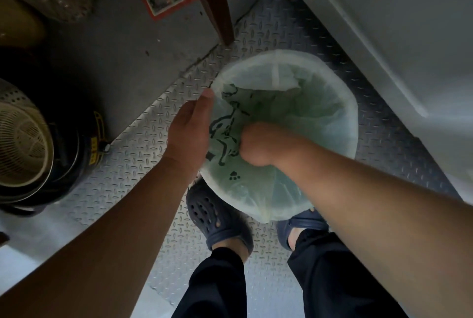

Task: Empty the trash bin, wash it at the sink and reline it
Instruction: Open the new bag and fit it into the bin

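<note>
A round trash bin (343,102) stands on the floor in front of my feet, lined with a pale green translucent bag (302,110) that carries dark printed drawings. The bag's edge is folded over the rim all around. My left hand (190,130) grips the bin's left rim over the bag, thumb on the inside. My right hand (258,146) reaches down inside the bin and presses into the bag; its fingers are hidden in the plastic.
The floor is metal tread plate (143,154). A dark wooden leg (215,3) stands just behind the bin. A large white appliance (399,31) fills the right side. At the left sit a dark round container with a perforated basket (23,143). My clogs (217,215) touch the bin.
</note>
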Demonstrator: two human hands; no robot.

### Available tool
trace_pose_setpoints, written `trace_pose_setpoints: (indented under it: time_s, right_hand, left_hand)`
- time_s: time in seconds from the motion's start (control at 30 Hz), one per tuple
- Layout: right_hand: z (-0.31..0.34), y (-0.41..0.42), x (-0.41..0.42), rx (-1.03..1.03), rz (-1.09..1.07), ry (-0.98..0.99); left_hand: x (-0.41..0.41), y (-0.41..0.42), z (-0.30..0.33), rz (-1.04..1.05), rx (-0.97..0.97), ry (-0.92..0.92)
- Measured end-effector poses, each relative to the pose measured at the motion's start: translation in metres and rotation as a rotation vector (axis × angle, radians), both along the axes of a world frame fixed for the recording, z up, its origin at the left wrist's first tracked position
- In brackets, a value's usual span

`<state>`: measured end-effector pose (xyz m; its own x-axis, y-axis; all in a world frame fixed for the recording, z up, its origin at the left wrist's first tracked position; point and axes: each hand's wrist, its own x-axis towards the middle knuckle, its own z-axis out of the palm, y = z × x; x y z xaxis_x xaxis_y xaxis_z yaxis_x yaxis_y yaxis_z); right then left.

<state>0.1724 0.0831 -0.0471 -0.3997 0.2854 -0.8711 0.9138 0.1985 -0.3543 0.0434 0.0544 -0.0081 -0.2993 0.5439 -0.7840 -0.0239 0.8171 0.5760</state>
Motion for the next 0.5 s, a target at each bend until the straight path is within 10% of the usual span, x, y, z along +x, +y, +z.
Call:
trace_pose_setpoints:
  time_s: [0.27,0.5]
  right_hand:
    - [-0.019,-0.035,0.009,-0.201,-0.075,-0.061]
    - [0.033,-0.023,0.021,0.015,-0.208,0.089]
  left_hand:
    - [-0.001,-0.002,-0.004,0.036,0.000,-0.003]
    - [-0.002,-0.001,-0.004,0.035,0.025,0.015]
